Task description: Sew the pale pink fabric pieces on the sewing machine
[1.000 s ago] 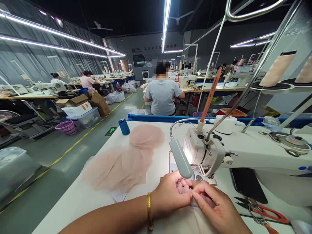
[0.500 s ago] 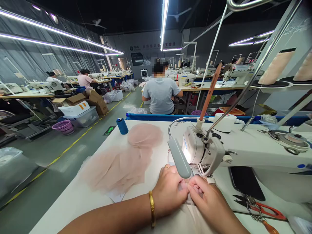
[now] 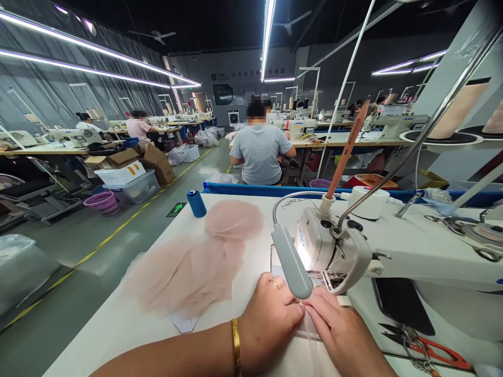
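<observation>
You can read JUKI on your own sewing machine and the machine ahead, YING and 生命线 on the far wall; a green floor sign bears an arrow.

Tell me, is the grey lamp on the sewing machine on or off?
On: a bright glow falls on the white machine head right beside the grey lamp.

The ceiling is dark; tube lights shine white at ten, twelve and two o'clock. Near five, a lamp makes glare on the sewing machine. Edges look stretched.
</observation>
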A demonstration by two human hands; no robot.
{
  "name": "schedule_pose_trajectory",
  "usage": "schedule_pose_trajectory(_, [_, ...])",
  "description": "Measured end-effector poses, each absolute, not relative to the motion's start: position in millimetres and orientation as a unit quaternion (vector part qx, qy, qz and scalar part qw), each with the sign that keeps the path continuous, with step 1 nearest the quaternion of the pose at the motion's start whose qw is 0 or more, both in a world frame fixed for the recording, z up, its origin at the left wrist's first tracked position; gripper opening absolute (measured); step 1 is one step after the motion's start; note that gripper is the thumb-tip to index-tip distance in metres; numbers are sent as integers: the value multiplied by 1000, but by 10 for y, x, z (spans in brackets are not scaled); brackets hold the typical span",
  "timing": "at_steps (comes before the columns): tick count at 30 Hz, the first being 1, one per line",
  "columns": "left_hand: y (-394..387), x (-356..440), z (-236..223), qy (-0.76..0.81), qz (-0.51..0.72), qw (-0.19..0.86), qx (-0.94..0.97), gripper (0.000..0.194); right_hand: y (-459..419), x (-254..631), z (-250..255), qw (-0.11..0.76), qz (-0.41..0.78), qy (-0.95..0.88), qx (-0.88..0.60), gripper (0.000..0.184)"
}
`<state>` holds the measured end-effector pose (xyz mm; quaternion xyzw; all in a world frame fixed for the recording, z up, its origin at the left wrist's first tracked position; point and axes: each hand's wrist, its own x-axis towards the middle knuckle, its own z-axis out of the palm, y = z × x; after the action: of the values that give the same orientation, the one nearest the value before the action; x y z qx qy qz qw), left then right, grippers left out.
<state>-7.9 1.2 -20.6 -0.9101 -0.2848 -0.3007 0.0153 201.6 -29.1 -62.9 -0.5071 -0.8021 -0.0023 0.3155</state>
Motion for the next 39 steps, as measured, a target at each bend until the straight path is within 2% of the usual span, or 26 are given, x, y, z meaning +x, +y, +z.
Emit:
schedule_pose_trajectory(10, [25,-84,-205,-332,-290,27,-897,13,-252,2116,-785,268,-84,-805,-523,44])
schedule_pose_trajectory(22, [67,-110,-234,-326,-273,52,-904,4,-198,2107,-827,277,-107,-794,-530,50])
schedule_pose_trajectory(26, [62,-145,-107,-330,-225,29,-916,13,-201,2089,-783,285,-110,-794,-525,49])
schedule_pose_trajectory(30, [-3,-215,52,-295,-126,4,-947,50,-270,2220,-546,294,-88,-823,-478,34])
schedule_pose_trajectory(32, [-54,-232,58,-266,-88,27,-960,42,-322,2323,-413,284,-44,-859,-424,34])
schedule_pose_trajectory(34, [-95,-221,20,-248,-72,56,-965,21,-366,2391,-313,254,4,-892,-375,50])
schedule_pose_trajectory(35, [-106,-207,-2,-245,-70,58,-965,16,-382,2399,-279,241,21,-900,-362,48])
schedule_pose_trajectory(38, [-73,-159,-34,-260,-85,-1,-962,13,-404,2321,-228,247,39,-898,-363,8])
schedule_pose_trajectory(39, [-43,-147,-31,-273,-104,-35,-956,12,-404,2278,-223,262,40,-893,-364,6])
